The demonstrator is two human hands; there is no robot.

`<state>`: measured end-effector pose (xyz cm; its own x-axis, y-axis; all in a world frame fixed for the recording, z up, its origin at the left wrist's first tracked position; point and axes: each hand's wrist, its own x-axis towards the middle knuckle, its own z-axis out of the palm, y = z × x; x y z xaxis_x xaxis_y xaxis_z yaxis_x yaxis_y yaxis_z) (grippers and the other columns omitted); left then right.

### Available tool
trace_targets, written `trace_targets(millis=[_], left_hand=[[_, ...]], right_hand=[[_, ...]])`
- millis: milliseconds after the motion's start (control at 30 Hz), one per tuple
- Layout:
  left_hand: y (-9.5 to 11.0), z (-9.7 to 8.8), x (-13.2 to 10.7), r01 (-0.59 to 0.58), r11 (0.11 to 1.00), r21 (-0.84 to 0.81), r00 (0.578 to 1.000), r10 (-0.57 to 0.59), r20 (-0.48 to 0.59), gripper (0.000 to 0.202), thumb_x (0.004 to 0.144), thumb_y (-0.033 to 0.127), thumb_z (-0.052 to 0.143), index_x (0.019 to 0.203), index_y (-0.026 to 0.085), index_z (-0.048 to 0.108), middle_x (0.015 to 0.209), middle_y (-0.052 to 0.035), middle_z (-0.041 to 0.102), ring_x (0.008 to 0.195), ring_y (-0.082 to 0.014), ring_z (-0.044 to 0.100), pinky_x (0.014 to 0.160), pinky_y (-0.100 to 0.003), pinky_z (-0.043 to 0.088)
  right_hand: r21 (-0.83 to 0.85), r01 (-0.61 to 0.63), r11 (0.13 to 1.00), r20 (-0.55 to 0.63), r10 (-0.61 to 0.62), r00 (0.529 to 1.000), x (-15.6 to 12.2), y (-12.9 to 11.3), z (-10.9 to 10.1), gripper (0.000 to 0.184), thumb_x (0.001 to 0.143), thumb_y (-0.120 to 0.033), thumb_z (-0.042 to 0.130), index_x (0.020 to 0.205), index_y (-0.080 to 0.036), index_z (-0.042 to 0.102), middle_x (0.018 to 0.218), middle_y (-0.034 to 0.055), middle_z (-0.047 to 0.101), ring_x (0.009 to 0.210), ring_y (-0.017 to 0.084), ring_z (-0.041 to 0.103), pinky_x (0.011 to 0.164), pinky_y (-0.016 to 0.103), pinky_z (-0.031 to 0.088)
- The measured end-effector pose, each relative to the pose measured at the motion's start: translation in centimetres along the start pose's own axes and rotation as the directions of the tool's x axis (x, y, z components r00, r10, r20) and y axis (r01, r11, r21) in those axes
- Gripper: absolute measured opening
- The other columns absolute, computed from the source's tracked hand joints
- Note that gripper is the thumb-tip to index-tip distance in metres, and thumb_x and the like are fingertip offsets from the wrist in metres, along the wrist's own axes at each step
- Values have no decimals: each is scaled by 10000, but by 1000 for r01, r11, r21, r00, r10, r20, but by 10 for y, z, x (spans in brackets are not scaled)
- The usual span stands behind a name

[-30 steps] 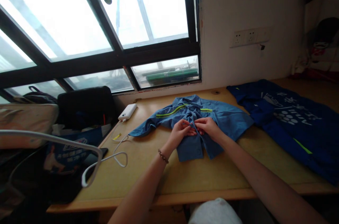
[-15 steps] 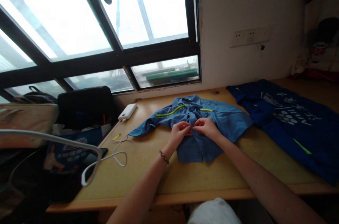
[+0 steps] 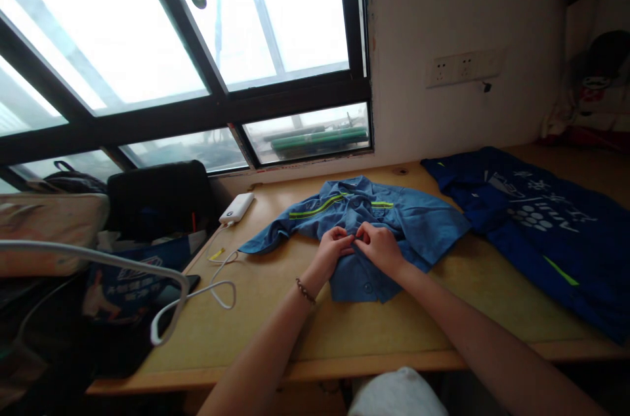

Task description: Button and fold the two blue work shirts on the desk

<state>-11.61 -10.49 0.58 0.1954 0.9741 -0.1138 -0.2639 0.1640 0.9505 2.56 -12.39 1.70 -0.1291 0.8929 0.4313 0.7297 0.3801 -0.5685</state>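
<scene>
Only got the head cam on my end: the blue shirt (image 3: 428, 222) is lying front up on the counter (image 3: 246, 337), right in front of me. My left hand (image 3: 335, 249) is pinching the fabric at its button front, and my right hand (image 3: 378, 247) has a pinch right beside it. Darker blue top (image 3: 546, 232) off right, white power bank (image 3: 237, 208) over left.
</scene>
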Motion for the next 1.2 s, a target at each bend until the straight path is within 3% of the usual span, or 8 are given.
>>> trace_targets(millis=[167,500,667,867,1200], left_hand=[[2,-2,1,99,988,-121,995,-94,43,244,561,55,640,727,139,482,643,7,553,534,-87,570,507,-181,480],[-1,-4,3,81,982,-168,994,-66,88,227,602,96,661,736,140,483,653,4,576,554,-96,589,527,-190,498],[-1,-5,4,103,980,-172,994,-93,64,236,598,71,644,757,137,483,652,-2,574,560,-104,592,526,-201,499],[-1,-4,2,79,982,-173,996,-69,60,258,585,83,665,763,139,487,659,10,562,553,-84,578,541,-188,495],[-1,0,1,65,984,-164,997,-72,-38,265,585,92,672,768,137,487,635,9,555,529,-82,564,514,-187,483]], right_hand=[[-24,49,999,35,-48,998,-2,-3,-2,79,718,-225,575,788,-209,542,585,-27,573,550,119,532,529,214,304],[17,53,998,12,-53,998,-2,0,1,86,737,-216,553,815,-205,519,585,-28,559,558,119,537,540,206,318],[24,65,998,5,-65,998,-2,1,2,99,733,-226,562,817,-203,514,571,-32,551,548,118,533,537,204,320],[47,68,997,-16,-67,998,-1,0,2,157,813,-342,472,793,-194,521,579,-10,556,538,122,528,538,210,325],[55,58,997,-22,-57,998,-1,2,3,104,803,-298,494,796,-196,512,608,-6,569,544,125,531,529,209,327]])
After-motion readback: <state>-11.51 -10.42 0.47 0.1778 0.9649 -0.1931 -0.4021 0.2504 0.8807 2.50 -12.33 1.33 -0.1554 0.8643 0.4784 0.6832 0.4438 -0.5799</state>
